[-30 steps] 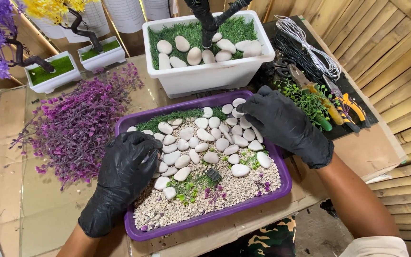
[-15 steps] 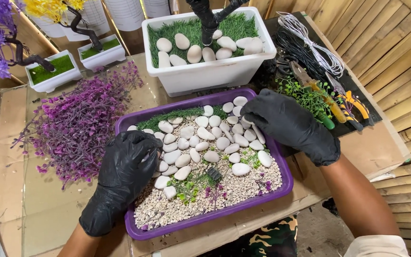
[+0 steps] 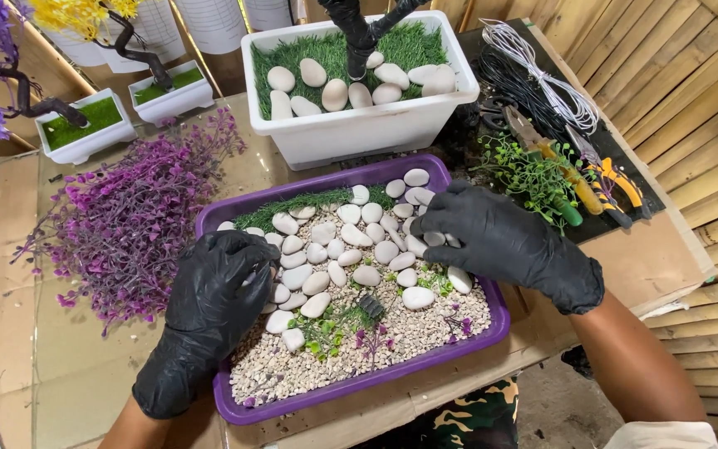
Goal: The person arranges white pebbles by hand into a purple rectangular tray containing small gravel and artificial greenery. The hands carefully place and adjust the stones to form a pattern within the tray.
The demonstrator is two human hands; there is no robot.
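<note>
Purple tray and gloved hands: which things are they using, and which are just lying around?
In use: left hand, right hand, purple tray, white stones, gravel.

Lying about: purple sprigs, white planter, pliers, wire, green sprig.

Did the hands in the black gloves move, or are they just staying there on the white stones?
Hardly at all. The right hand slid a little toward the middle of the purple tray, its fingertips spread on the white stones. The left hand stayed on the tray's left edge. Nothing was picked up or dropped. The white planter and purple foliage did not move.
</note>
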